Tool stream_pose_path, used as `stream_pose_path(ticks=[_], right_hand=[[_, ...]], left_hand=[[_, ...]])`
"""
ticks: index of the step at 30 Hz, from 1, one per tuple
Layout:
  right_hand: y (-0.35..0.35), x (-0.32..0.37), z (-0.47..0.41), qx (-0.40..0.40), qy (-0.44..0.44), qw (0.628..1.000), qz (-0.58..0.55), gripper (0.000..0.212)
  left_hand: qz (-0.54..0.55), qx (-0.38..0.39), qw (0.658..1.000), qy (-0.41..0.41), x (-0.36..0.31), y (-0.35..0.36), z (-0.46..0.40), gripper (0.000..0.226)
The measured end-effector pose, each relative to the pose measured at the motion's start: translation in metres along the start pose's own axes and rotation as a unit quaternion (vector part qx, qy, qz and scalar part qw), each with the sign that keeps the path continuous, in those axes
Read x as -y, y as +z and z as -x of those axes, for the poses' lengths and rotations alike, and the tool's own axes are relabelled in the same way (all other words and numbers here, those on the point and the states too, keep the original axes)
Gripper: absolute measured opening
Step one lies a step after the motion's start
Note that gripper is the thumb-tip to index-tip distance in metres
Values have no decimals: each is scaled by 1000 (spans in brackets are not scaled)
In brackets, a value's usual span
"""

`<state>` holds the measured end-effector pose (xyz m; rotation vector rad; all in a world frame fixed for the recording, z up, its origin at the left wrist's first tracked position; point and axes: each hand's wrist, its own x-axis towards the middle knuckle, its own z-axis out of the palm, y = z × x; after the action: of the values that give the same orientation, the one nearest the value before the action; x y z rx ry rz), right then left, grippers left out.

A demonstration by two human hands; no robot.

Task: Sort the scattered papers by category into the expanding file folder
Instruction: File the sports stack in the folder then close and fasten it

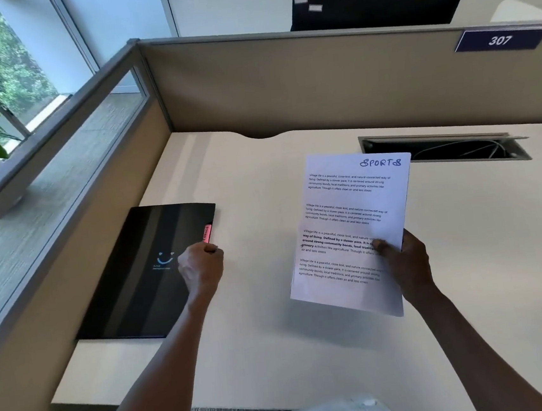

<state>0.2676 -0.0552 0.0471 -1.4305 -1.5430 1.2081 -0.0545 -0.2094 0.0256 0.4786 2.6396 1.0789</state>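
I am looking down at a desk [259, 339] enclosed by partition walls [284, 84] on its far and left sides. A closed file folder [137, 277] lies flat on the desk's left part, close to the left partition. My left hand [201, 266] rests at the folder's right edge, just near of a tab [207, 234] sticking out there. To the right, well apart from the folder, my right hand [404, 258] holds a sheet of paper [348, 231] above the desk. Farther right, behind the sheet, a cable slot [449, 148] opens in the desktop. A number sign [500, 39] hangs on the far partition, upper right.
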Motion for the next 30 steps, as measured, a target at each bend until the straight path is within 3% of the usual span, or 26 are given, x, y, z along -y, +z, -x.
stream_pose_path(ticks=[10, 15, 20, 23, 26, 28, 30], right_hand=[[-52, -34, -25, -91, 85, 987, 101, 20], [-93, -46, -42, -91, 80, 977, 176, 15], [-123, -63, -56, -66, 81, 969, 224, 20], [-134, -68, -61, -83, 73, 969, 220, 18], [-143, -66, -67, -110, 65, 970, 209, 14], [-148, -63, -72, -119, 56, 971, 200, 13], [-152, -60, -76, -120, 47, 972, 196, 14]], left_hand=[[33, 129, 989, 56, -77, 70, 64, 11], [54, 212, 972, 81, -117, 113, 99, 24], [28, 253, 962, 100, -124, 149, 117, 7], [-96, 217, 962, 133, -116, 162, 136, 55], [-196, 214, 951, 110, -117, 172, 156, 98], [-225, 208, 948, 91, -121, 177, 163, 108], [-226, 189, 953, 76, -124, 180, 165, 105]])
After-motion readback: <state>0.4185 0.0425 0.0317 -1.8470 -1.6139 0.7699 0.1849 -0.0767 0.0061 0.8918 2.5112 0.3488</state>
